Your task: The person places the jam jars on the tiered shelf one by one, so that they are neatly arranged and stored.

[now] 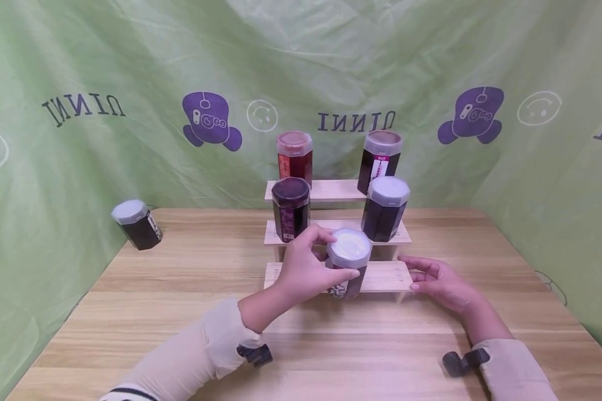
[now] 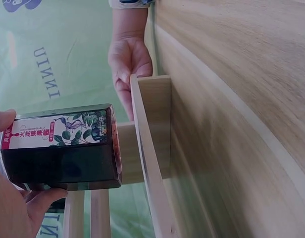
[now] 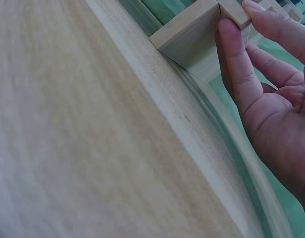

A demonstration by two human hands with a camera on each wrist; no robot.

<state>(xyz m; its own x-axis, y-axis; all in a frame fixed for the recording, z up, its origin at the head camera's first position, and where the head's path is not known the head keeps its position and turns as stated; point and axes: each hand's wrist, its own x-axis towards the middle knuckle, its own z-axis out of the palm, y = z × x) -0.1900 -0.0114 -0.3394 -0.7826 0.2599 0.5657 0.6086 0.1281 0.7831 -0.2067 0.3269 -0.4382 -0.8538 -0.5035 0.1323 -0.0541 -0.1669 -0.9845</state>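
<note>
Jar (image 1: pixel 348 262) in my left hand (image 1: pixel 306 270), held by fingers and thumb curled round its upper sides just under the pale lid. I see it standing upright over the lowest step of the wooden rack (image 1: pixel 386 277), near that step's middle; the left wrist view shows its base close against the step's board, but I cannot tell whether it rests on it or is just above. In that view the jar (image 2: pixel 61 148) shows a dark filling and a label with a leaf drawing, with my thumb and fingertips at both ends of it.

My right hand (image 1: pixel 438 281) lies at 3 o'clock from the jar, fingers straight and relaxed, gripping nothing. Its fingertips (image 3: pixel 236 64) touch the right end of the lowest step, thumb over the top edge, fingers against the end face of the rack (image 3: pixel 192 37).

On the middle step stand two more jars: a dark-lidded one (image 1: pixel 291 207) at 11 o'clock from the held jar and a pale-lidded one (image 1: pixel 385 208) at 1 o'clock. The top step holds a red jar (image 1: pixel 294 156) and a dark jar with a pink label (image 1: pixel 379 159). A lone jar (image 1: pixel 136 224) sits tilted at the table's (image 1: pixel 180 334) far left edge, at 9 o'clock, well apart from the rack. A green printed cloth (image 1: pixel 80 67) hangs behind.
</note>
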